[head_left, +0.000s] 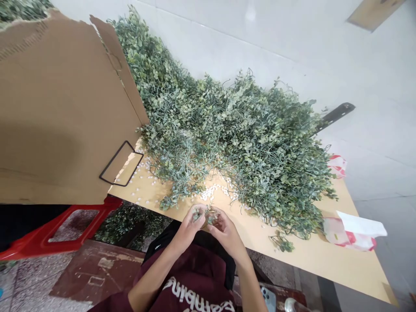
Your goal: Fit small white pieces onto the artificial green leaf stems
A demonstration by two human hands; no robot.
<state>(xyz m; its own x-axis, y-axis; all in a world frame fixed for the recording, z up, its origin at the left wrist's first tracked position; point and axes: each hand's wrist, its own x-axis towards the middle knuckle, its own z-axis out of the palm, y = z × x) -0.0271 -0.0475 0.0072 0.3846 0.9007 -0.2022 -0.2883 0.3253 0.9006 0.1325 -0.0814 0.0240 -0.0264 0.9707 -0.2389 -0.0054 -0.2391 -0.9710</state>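
Observation:
At the table's front edge, my left hand (pixel 194 220) and my right hand (pixel 224 229) are close together. Their fingers are closed around a small sprig of artificial greenery (pixel 210 213), which spans the gap between them. Just beyond my fingertips, small white pieces (pixel 210 191) lie scattered over the tabletop. A large heap of artificial greenery (pixel 260 138) covers most of the table behind them, with a looser clump (pixel 185 169) nearest my left hand. One loose sprig (pixel 282 241) lies to the right by the front edge.
A big cardboard sheet (pixel 65 112) stands at the left, with a black rectangular frame (pixel 121 164) by its edge. A black-handled knife (pixel 336 117) sticks out behind the heap. Red-and-white plastic wrapping (pixel 349 236) lies at the table's (pixel 360 273) right. A red stool (pixel 65 229) stands lower left.

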